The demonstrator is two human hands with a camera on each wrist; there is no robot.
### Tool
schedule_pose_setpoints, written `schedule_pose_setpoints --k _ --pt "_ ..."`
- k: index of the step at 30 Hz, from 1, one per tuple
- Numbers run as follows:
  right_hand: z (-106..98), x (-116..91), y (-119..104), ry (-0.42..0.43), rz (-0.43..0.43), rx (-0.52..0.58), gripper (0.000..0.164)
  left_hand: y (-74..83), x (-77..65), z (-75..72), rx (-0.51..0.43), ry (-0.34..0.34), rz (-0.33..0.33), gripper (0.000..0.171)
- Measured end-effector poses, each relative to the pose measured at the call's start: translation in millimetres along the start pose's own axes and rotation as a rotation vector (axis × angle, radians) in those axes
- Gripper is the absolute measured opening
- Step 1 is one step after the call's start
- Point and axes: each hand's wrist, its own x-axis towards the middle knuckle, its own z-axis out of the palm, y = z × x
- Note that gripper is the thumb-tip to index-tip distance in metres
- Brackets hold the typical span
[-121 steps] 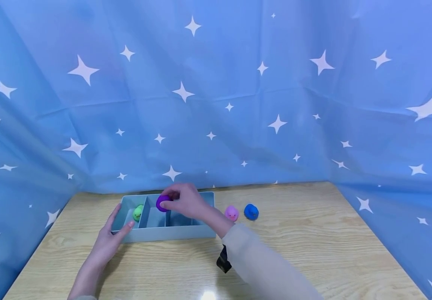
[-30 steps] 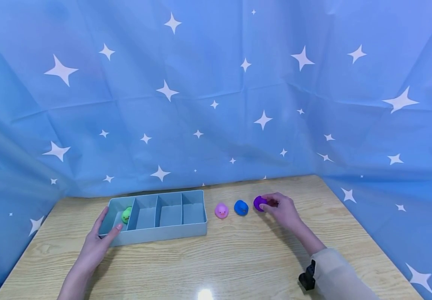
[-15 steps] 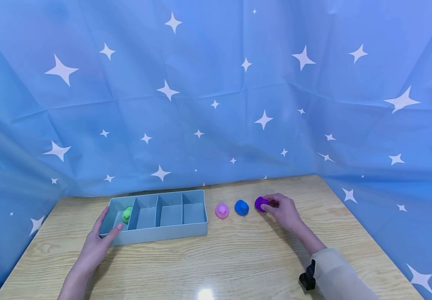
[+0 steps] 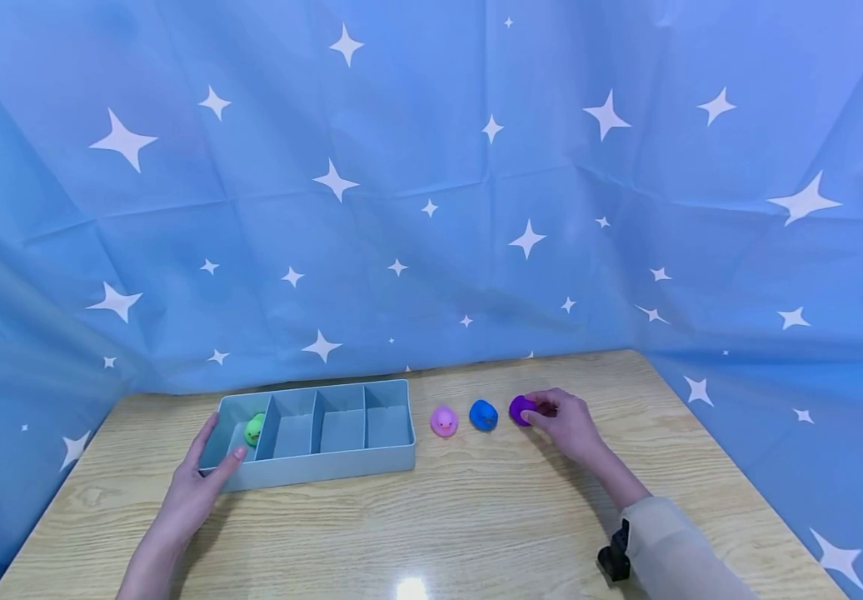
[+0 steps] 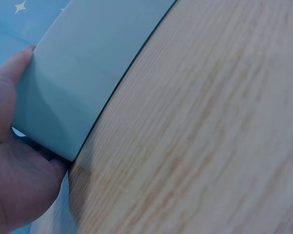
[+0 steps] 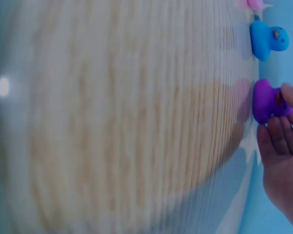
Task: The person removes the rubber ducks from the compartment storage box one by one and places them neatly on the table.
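On table: pink duck, blue duck; R hand pinches purple duck, prob. down — L hand grips divided tray, green duck still in.

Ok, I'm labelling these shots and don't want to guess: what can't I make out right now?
- Head view: the right part of the purple duck, hidden by the right hand.
- Left wrist view: the inside of the box, hidden by its outer wall; the left hand, cut off by the left edge.
- Right wrist view: most of the pink duck, cut off by the top edge.
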Motion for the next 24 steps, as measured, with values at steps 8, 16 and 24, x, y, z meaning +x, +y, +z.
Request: schedule_pose_setpoints --k 8,16,24 --pt "0.1 -0.4 -0.2 -0.007 0.01 0.001 0.026 -1.1 -1.2 -0.1 0.001 0.005 0.015 0.095" --pt "1.4 0.1 0.9 -0.018 -0.006 0.006 0.027 -0.8 -1.5 0.6 0.005 0.005 0.022 0.095" --pt "0.7 2.9 2.5 -0.034 0.004 0.02 0.031 0.0 -1.9 0.9 -0.001 0.006 0.017 0.095"
